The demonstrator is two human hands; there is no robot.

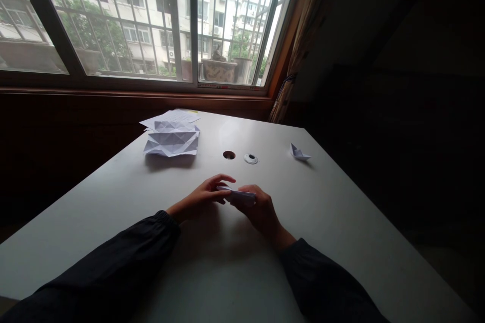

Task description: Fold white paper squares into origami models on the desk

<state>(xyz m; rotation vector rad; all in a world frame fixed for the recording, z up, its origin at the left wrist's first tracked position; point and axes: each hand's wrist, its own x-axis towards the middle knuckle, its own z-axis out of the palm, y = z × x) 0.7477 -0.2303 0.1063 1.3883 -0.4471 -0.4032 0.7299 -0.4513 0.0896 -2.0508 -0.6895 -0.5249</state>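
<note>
A small folded strip of white paper [238, 195] lies between my two hands, above the white table [113, 197]. My right hand [257, 209] grips it from the right and covers most of it. My left hand [200, 196] pinches its left end, with the fingers curving over it and the thumb beneath. Both dark sleeves reach in from the near edge.
Farther back stand a pile of creased, pleated white paper [171, 141] and loose sheets [170, 118]. A small paper boat [299, 153] sits at the right. A round cable hole [229, 155] and a white grommet [250, 159] are set in the tabletop, which ends at a barred window [151, 25].
</note>
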